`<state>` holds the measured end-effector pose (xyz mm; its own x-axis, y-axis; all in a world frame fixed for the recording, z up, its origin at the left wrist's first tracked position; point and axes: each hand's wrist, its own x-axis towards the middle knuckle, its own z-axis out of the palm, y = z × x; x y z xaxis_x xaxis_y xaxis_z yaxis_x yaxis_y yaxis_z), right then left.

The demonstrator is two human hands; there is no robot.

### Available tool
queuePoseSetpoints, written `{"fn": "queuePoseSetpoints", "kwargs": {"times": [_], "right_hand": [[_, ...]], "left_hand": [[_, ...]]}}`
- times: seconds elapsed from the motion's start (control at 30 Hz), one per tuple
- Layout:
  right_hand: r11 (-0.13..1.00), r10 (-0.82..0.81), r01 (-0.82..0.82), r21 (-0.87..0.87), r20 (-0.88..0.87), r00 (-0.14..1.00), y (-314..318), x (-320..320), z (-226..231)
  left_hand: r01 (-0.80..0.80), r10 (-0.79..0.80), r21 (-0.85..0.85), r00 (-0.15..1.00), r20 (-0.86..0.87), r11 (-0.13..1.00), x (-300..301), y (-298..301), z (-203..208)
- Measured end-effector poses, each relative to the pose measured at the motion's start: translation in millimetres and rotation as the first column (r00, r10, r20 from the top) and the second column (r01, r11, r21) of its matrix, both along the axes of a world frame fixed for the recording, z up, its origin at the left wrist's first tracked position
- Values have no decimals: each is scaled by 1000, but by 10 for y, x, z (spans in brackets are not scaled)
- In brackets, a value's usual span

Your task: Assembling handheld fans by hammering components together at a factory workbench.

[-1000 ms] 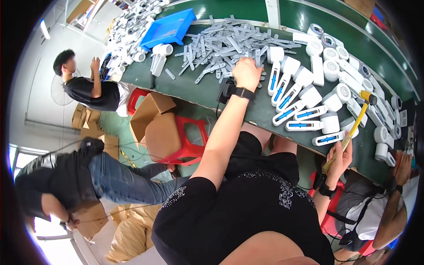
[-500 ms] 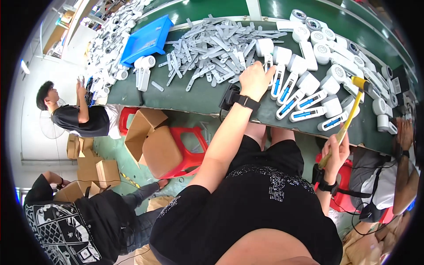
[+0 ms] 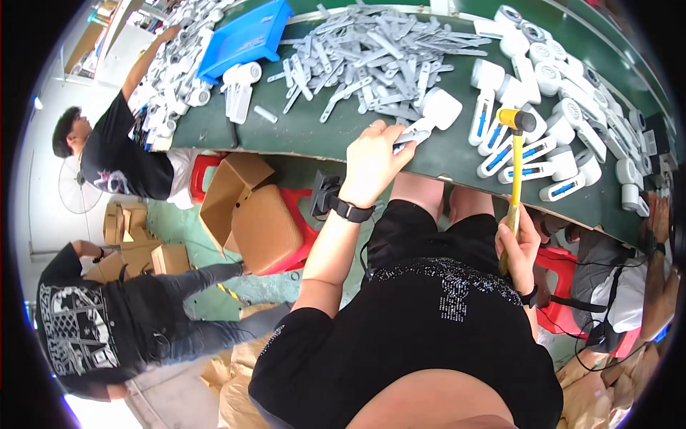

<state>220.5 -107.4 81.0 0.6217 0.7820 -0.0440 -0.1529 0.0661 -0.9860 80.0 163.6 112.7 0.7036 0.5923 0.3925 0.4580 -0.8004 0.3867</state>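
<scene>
My left hand [image 3: 379, 159] is closed on the handle of a white handheld device with a thick round head [image 3: 441, 109], over the near part of the green tabletop. The head points away to the right, and my fingers partly hide the handle. In my right hand [image 3: 520, 247], near the table's front edge, is a mallet [image 3: 517, 161] with a yellow handle and a yellow, black-faced head. Its head is raised in front of a group of similar white devices [image 3: 563, 163], whose open handles show blue inserts.
A heap of grey plastic strips [image 3: 371, 53] covers the middle back of the table. The blue tray [image 3: 274, 48] lies left of it, with more white parts [image 3: 182, 79] beyond. Cardboard boxes [image 3: 264, 222] and a red stool [image 3: 296, 204] stand below. Other people [image 3: 125, 150] are nearby.
My left hand has come back left and toward me, bringing a white device away from the group. The mallet has moved left and stands more upright. A person at far left has stretched out an arm.
</scene>
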Motion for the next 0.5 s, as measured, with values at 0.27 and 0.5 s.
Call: {"fn": "queuePoseSetpoints", "kwargs": {"times": [0.27,0.5], "right_hand": [[997,74,-74,-19,3,997,148,-109,-10],[992,112,-113,-48,-11,994,180,-100,53]], "left_hand": [[-184,176,57,976,130,981,-42,-170,-47],[-231,211,103,962,173,967,134,-189,-108]]}}
